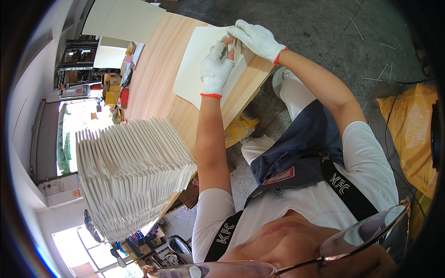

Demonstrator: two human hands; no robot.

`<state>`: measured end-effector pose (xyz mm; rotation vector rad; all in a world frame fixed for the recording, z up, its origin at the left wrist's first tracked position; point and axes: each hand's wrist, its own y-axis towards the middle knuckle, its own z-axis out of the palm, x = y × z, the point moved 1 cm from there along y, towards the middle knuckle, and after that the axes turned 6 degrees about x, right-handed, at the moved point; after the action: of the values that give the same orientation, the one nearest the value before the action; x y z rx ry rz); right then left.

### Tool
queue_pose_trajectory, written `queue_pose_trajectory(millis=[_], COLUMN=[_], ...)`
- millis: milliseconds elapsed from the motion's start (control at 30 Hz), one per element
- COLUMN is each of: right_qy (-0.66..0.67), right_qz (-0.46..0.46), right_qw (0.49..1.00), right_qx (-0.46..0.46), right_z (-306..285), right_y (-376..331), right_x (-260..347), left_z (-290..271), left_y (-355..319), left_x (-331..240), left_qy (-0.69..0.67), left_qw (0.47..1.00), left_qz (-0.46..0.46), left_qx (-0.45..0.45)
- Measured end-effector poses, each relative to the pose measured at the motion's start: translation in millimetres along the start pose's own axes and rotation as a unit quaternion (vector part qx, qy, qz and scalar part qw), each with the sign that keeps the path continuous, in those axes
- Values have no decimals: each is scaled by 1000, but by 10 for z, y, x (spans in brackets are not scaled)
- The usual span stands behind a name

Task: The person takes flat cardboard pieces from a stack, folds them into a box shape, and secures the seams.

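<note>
A white sheet [190,76], like thin card, lies on the wooden table [160,60]. My left hand [217,69], in a white knit glove with a red cuff and bare thumb and index tips, grips a raised, folded-looking part at the sheet's right side. Close against it, my right hand [257,41], gloved the same way, has its fingers bent over the same part. The two hands nearly touch. Just how the fingertips meet the sheet is partly hidden behind the right hand.
A tall stack of white folded pieces [134,171] stands at the table's near left. More large pale sheets [123,21] lie at the far left. A yellow sack [410,134] rests on the floor at right, and thin white strips [372,79] are scattered on the grey floor.
</note>
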<state>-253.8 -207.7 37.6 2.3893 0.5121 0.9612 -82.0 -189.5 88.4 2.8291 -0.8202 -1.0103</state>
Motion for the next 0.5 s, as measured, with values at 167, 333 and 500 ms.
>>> queue_pose_trajectory(millis=[167,333,500], right_qy=[109,121,88], right_qz=[126,147,93], right_qw=[985,981,991], right_qx=[53,46,50], right_z=[-33,-16,-87], right_y=[17,9,-10], right_x=[53,3,69], left_z=[-52,-33,-6], left_y=[-26,-10,-10], left_x=[-52,-103,-25], left_qy=[29,61,63], left_qw=[1000,998,998], left_qz=[3,-1,-3], left_qx=[1,19,10])
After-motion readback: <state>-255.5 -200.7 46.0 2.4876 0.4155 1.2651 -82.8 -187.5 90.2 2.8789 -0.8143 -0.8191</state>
